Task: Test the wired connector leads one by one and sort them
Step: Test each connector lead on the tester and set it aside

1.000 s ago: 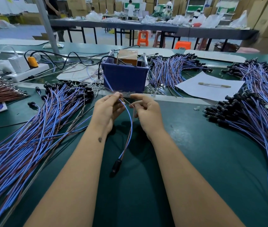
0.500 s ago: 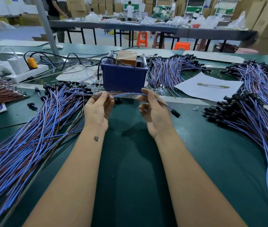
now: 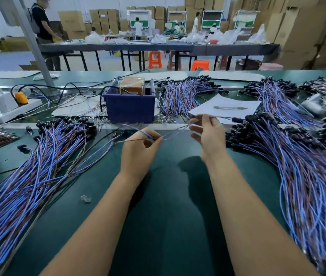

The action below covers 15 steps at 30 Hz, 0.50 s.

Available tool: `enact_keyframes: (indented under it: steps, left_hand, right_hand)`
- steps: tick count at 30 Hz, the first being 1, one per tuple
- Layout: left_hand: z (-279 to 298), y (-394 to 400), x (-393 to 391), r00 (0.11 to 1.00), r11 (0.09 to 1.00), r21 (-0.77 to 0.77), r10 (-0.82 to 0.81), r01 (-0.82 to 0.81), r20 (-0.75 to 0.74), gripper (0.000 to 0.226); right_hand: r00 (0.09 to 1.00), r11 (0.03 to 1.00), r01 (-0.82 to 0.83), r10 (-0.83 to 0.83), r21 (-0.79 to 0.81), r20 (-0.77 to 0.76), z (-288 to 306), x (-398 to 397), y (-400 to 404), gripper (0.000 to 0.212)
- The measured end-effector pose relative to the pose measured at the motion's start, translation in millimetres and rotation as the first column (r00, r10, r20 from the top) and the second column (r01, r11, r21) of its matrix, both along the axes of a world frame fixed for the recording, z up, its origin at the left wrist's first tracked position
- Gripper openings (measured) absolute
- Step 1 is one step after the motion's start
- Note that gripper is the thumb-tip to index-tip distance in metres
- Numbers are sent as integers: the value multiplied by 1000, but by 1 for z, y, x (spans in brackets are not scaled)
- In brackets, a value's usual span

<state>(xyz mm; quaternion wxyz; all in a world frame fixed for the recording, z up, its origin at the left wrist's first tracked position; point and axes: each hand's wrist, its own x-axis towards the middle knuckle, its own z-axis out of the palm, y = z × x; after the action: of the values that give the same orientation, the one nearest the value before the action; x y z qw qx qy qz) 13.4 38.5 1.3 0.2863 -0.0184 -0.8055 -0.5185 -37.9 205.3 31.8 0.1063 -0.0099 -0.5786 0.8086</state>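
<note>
1. Now we've got one lead (image 3: pixel 170 134) strung between our two hands, just above the green worktop (image 3: pixel 168 216) and in front of the blue bin (image 3: pixel 131 108).
2. Our left hand (image 3: pixel 138 154) pinches the bare-wire end between thumb and fingertips; our right hand (image 3: pixel 209 136) has its fingers curled round the wire nearer the black connector (image 3: pixel 237 120).
3. Long axis runs left to right, rising slightly, with the connector pointing right toward the right-hand pile (image 3: pixel 297 156).
4. We judge the lead light and floppy: thin blue and brown wires that sag and tangle, so we'd hold close to each end.
5. The stripped tips look delicate, so we'd pinch gently there, and firmer on the moulded plug.
6. More leads lie fanned out in the left-hand pile (image 3: pixel 28 176).
</note>
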Motion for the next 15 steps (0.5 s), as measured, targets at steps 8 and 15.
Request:
enact_keyframes:
  steps: [8, 15]
  left_hand:
    - [18, 135, 21, 935, 909, -282, -344, 308, -86, 4]
    - [14, 214, 31, 763, 666, -440, -643, 602, 69, 38]
  right_hand:
    - [964, 534, 183, -260, 825, -45, 25, -10, 123, 30]
    - [928, 71, 108, -366, 992, -74, 32, 7, 194, 29]
